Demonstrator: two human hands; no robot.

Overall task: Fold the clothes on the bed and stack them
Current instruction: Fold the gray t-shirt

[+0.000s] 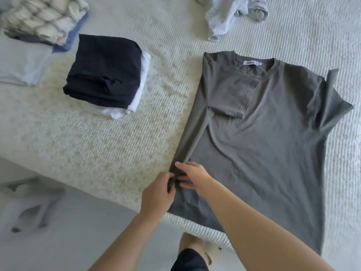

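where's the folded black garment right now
In the head view the folded black garment lies upper left on the bed, atop a folded white piece, left of the spread grey t-shirt.

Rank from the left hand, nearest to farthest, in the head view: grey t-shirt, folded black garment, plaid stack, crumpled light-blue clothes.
From the left hand:
1. grey t-shirt: in its grip, at the folded left edge.
2. folded black garment: up and left, on a white folded piece.
3. and 4. plaid stack, top-left corner, and crumpled light-blue clothes, top edge right of centre: too close to call.
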